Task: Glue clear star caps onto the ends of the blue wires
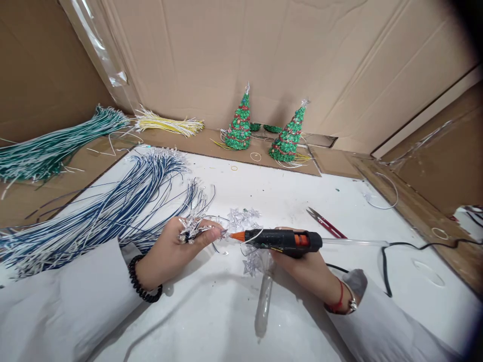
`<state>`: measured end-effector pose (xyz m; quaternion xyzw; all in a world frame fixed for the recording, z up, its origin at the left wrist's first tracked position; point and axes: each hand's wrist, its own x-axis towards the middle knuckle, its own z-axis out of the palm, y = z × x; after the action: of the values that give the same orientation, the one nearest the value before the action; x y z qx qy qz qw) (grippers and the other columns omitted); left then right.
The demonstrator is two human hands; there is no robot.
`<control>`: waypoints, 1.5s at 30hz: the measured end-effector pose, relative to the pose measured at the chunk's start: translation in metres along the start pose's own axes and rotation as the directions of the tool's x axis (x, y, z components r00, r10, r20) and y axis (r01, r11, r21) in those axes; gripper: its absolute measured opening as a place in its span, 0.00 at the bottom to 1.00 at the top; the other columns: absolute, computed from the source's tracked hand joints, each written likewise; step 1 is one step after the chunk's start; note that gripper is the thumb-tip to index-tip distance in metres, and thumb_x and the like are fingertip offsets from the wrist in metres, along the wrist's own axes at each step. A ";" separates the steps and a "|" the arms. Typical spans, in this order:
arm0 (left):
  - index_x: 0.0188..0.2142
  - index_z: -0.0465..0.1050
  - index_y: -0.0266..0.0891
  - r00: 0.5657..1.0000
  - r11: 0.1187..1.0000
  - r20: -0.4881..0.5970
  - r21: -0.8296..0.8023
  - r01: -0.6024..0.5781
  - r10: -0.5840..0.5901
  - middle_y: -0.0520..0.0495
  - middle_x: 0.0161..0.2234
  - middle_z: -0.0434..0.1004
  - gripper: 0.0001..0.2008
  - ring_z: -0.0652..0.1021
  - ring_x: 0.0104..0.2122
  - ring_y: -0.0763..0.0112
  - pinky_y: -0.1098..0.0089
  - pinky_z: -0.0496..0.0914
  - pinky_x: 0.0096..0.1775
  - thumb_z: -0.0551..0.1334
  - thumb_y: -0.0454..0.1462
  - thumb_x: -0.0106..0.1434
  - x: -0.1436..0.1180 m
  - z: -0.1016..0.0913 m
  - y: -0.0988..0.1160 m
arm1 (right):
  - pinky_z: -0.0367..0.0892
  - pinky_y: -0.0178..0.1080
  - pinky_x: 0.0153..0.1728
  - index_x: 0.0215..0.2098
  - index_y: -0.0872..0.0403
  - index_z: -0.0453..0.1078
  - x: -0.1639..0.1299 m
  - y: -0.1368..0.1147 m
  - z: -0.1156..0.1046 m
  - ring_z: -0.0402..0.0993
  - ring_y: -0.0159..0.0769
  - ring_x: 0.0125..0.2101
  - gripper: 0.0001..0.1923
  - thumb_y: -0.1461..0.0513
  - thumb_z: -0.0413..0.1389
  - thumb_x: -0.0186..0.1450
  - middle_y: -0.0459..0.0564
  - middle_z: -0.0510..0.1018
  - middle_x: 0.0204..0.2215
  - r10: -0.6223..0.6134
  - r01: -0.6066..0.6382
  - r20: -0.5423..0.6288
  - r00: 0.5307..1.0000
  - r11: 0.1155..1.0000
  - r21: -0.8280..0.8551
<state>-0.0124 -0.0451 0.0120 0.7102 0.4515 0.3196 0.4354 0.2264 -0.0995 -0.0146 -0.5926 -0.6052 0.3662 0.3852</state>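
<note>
Head view shows the right hand (302, 261) wrapped around a black hot glue gun (283, 240), its orange nozzle (237, 236) aimed left, nearly touching a small clear star piece (192, 227) pinched in the closed left hand (171, 251). Best to keep the nozzle tip steady, squeeze out little glue, and keep the fingertips (213, 232), just beside the tip, back from it.

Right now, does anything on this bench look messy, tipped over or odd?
Mostly tidy. Stray wire offcuts lie loose near the two upright Christmas trees, and clear plastic stars sit scattered beside the glue gun. Nothing looks tipped, spilled or broken.
</note>
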 end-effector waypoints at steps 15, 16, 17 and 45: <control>0.26 0.77 0.38 0.997 0.998 -0.043 -0.005 0.064 -0.064 0.48 0.30 0.81 0.16 0.78 0.34 0.62 0.71 0.72 0.39 0.61 0.49 0.56 0.000 0.001 0.003 | 0.60 0.35 0.23 0.23 0.54 0.67 0.004 -0.013 -0.008 0.62 0.33 0.22 0.07 0.58 0.56 0.55 0.45 0.68 0.19 0.010 -0.024 -0.185 0.983 0.997 -0.070; 0.27 0.77 0.38 0.998 0.998 -0.038 0.009 0.059 -0.058 0.48 0.30 0.81 0.16 0.78 0.34 0.62 0.70 0.71 0.40 0.61 0.49 0.56 -0.001 0.001 0.002 | 0.61 0.35 0.24 0.26 0.54 0.69 0.007 -0.011 -0.011 0.63 0.34 0.23 0.09 0.56 0.57 0.55 0.46 0.70 0.21 0.056 -0.082 -0.260 0.964 0.993 -0.088; 0.27 0.77 0.38 0.998 0.998 -0.035 0.021 0.057 -0.056 0.47 0.31 0.81 0.16 0.78 0.34 0.61 0.69 0.71 0.41 0.61 0.49 0.55 -0.001 0.001 0.001 | 0.61 0.36 0.24 0.29 0.55 0.70 0.010 -0.009 -0.015 0.64 0.35 0.24 0.12 0.54 0.57 0.55 0.47 0.71 0.21 0.095 -0.133 -0.325 0.941 0.986 -0.098; 0.28 0.76 0.37 0.999 0.998 0.012 0.015 -0.053 0.053 0.48 0.30 0.80 0.13 0.78 0.33 0.64 0.69 0.70 0.42 0.59 0.44 0.57 -0.001 0.000 0.002 | 0.68 0.45 0.39 0.46 0.52 0.66 -0.039 -0.056 -0.018 0.71 0.45 0.41 0.20 0.48 0.49 0.63 0.56 0.74 0.41 -0.112 0.142 0.087 0.990 0.745 -0.651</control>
<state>-0.0120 -0.0465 0.0141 0.7271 0.4326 0.3234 0.4238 0.2178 -0.1408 0.0426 -0.6395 -0.7420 0.1165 0.1641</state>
